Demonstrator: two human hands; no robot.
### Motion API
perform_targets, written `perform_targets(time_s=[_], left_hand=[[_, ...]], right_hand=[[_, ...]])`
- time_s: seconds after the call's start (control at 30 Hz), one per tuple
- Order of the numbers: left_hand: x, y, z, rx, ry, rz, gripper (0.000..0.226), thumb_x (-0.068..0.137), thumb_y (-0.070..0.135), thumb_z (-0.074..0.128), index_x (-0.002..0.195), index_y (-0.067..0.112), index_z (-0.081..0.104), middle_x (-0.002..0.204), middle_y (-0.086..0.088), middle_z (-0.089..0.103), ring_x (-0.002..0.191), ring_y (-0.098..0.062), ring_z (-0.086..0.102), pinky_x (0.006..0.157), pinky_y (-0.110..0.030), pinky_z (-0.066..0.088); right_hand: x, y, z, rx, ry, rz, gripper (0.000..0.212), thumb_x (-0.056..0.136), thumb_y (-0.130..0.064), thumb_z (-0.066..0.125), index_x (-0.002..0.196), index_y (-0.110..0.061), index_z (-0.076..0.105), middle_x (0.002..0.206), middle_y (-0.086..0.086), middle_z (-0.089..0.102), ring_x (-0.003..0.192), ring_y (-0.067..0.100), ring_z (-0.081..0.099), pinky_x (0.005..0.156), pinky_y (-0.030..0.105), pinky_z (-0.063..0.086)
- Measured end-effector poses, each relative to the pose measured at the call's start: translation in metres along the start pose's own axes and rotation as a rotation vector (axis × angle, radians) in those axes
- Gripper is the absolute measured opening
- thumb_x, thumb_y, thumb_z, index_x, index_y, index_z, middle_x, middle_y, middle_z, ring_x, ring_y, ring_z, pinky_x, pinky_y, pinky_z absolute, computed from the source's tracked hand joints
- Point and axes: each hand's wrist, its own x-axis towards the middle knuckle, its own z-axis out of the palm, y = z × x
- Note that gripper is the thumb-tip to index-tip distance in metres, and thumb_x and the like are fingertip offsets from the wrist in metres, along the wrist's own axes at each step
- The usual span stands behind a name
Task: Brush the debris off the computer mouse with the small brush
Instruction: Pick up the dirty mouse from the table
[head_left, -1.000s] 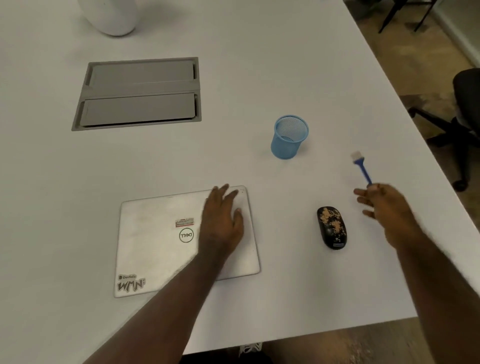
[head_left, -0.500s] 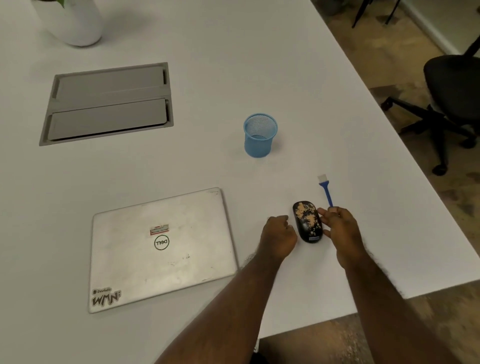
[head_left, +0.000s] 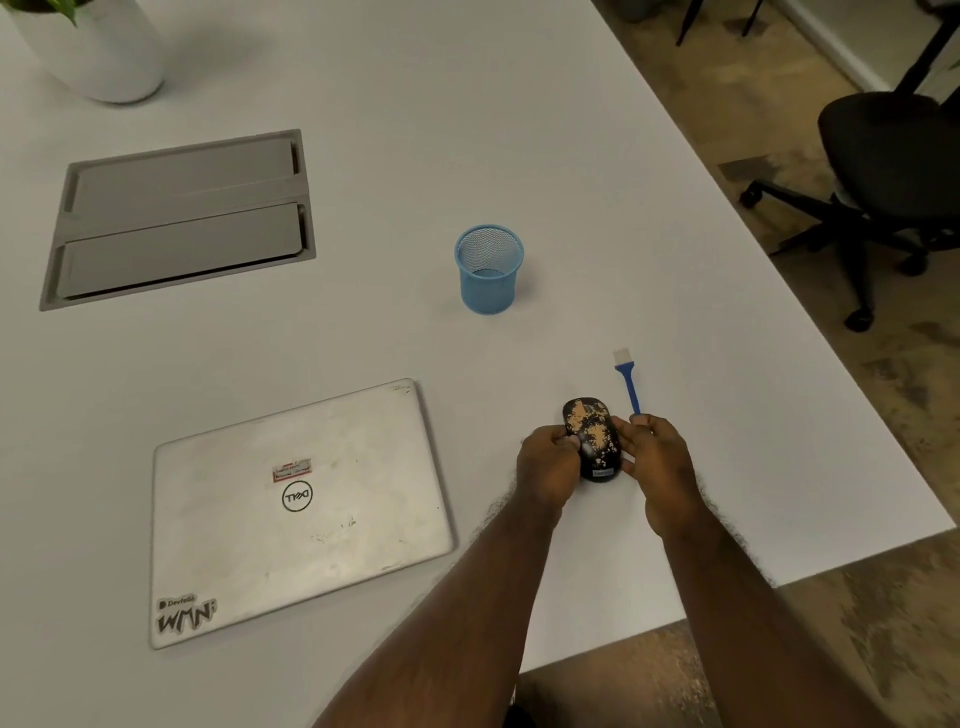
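Note:
The black computer mouse (head_left: 592, 439), speckled with tan debris, sits on the white table (head_left: 519, 130) near its front right edge. My left hand (head_left: 548, 467) grips the mouse's left side with curled fingers. My right hand (head_left: 657, 467) is against the mouse's right side, thumb touching it. The small blue brush (head_left: 627, 382) with white bristles lies pointing away from me. Its handle end disappears into my right hand's fingers, which hold it.
A blue mesh cup (head_left: 488, 270) stands behind the mouse. A closed silver laptop (head_left: 296, 514) lies to the left. A grey cable hatch (head_left: 179, 221) and a white plant pot (head_left: 98, 52) are farther back. A black office chair (head_left: 888, 171) stands beyond the table's right edge.
My left hand left the laptop lid and took hold of the mouse. My right hand pulled the brush closer and came up against the mouse's right side.

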Motion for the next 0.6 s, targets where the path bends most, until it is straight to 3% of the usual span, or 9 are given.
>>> perform_targets(time_s=[0.3, 0.47, 0.53, 0.6], left_hand=[[-0.004, -0.001, 0.001, -0.184, -0.061, -0.022, 0.024, 0.095, 0.014, 0.048, 0.116, 0.012, 0.059, 0.114, -0.010, 0.065, 0.105, -0.023, 0.063, 0.092, -0.037, 0.055], [-0.019, -0.001, -0.005, -0.338, -0.204, -0.041, 0.020, 0.096, 0.009, 0.046, 0.095, 0.021, 0.062, 0.100, -0.005, 0.069, 0.093, -0.019, 0.067, 0.073, -0.027, 0.057], [-0.024, -0.002, -0.009, -0.395, -0.277, -0.073, 0.023, 0.097, 0.006, 0.044, 0.102, 0.017, 0.063, 0.103, -0.007, 0.069, 0.097, -0.021, 0.067, 0.074, -0.030, 0.059], [-0.033, -0.002, -0.014, -0.451, -0.339, -0.108, 0.028, 0.099, 0.005, 0.042, 0.120, 0.007, 0.060, 0.113, -0.012, 0.067, 0.104, -0.024, 0.065, 0.082, -0.037, 0.058]], right_hand=[[-0.017, -0.001, -0.001, 0.018, 0.057, -0.058, 0.024, 0.102, -0.016, 0.039, 0.088, -0.028, 0.054, 0.115, 0.009, 0.065, 0.108, 0.028, 0.061, 0.096, 0.049, 0.051], [-0.034, -0.005, -0.008, 0.055, 0.082, -0.072, 0.022, 0.102, -0.016, 0.039, 0.091, -0.028, 0.053, 0.118, 0.010, 0.065, 0.106, 0.026, 0.062, 0.090, 0.043, 0.053], [-0.043, -0.006, -0.012, 0.063, 0.084, -0.072, 0.017, 0.102, -0.016, 0.040, 0.096, -0.023, 0.054, 0.118, 0.011, 0.065, 0.105, 0.026, 0.062, 0.088, 0.041, 0.054], [-0.054, -0.004, -0.017, 0.069, 0.081, -0.072, 0.014, 0.102, -0.016, 0.040, 0.101, -0.019, 0.054, 0.118, 0.012, 0.065, 0.105, 0.027, 0.062, 0.089, 0.042, 0.053]])
